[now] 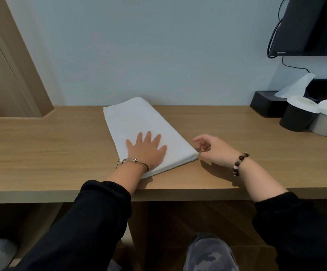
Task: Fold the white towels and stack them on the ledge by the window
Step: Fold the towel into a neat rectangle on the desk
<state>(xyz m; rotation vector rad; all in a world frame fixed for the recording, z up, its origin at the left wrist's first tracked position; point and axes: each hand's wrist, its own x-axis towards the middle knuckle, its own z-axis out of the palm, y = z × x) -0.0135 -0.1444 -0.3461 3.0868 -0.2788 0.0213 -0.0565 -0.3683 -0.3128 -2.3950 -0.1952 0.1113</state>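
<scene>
A white towel, folded into a long strip, lies slantwise on the wooden desk, its far end touching the wall. My left hand presses flat on the towel's near half, fingers spread. My right hand is at the towel's near right corner, thumb and forefinger pinching that corner, the other fingers loosely curled above the desk.
At the desk's right end stand a black tissue box and two covered cups. A black screen with cables hangs on the wall above them. A wooden panel rises at the left. The desk's front edge runs just under my forearms.
</scene>
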